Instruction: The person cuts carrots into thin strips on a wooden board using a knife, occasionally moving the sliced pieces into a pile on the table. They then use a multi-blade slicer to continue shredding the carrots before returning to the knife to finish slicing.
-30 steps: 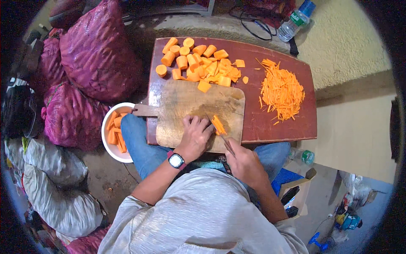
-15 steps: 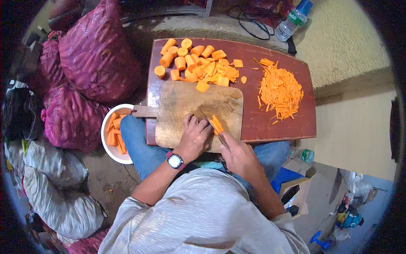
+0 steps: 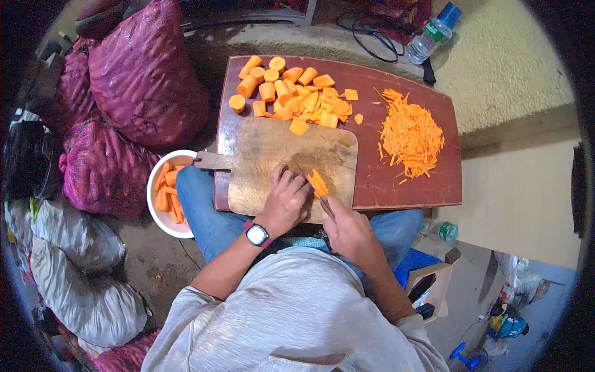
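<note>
My right hand is wrapped round the handle of a knife, its blade angled up and left over the wooden cutting board. Thin carrot sticks lie along the blade's right side. On the blade's other side, my left hand presses down with curled fingers; whatever is under them is hidden. Carrot chunks and flat carrot slices lie beyond the board on the dark red tabletop. At its right sits a heap of shredded carrot.
A white bowl of carrot pieces stands left of my knee, under the board's handle. Pink mesh sacks and white sacks crowd the left side. A plastic bottle is at the back right, and an opened carton lies lower right.
Both hands stay at nearly the same place on the board. The carrot sticks beside the blade have spread slightly. The whole view has shifted a little.
</note>
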Demonstrator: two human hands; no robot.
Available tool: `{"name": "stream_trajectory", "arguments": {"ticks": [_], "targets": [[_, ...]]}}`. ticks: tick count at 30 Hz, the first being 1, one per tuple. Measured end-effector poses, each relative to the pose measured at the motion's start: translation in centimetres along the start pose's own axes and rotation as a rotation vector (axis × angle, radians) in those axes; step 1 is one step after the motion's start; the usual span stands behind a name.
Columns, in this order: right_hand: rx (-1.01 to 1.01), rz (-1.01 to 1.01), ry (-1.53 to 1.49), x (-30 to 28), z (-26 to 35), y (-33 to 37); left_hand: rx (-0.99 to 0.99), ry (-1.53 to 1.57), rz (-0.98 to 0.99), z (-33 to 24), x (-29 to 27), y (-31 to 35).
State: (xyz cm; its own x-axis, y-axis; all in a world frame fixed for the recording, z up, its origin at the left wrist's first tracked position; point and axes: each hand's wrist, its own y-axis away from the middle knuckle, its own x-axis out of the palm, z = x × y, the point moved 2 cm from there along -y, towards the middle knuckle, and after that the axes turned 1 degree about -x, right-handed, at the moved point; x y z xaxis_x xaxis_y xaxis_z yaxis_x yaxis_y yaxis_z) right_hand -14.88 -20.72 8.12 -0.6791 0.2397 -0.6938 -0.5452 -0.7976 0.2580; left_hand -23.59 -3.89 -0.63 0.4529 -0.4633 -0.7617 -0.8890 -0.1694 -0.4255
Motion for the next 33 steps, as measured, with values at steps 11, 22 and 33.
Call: {"name": "stream_trajectory", "arguments": {"ticks": [11,22,33], "targets": [[0.042,0.017,0.023,-0.1,-0.1,0.1,-0.018,0.017,-0.039,0.5,0.4,0.2],[-0.013,-0.083,-0.044,0.7,-1.1,1.3,-0.015,-0.038,-0.05,-0.3,0.1,0.1],[0.022,-0.038,-0.021,0.9,-0.7,0.0,-0.012,-0.019,-0.092,0.1,0.6,0.1]]}}
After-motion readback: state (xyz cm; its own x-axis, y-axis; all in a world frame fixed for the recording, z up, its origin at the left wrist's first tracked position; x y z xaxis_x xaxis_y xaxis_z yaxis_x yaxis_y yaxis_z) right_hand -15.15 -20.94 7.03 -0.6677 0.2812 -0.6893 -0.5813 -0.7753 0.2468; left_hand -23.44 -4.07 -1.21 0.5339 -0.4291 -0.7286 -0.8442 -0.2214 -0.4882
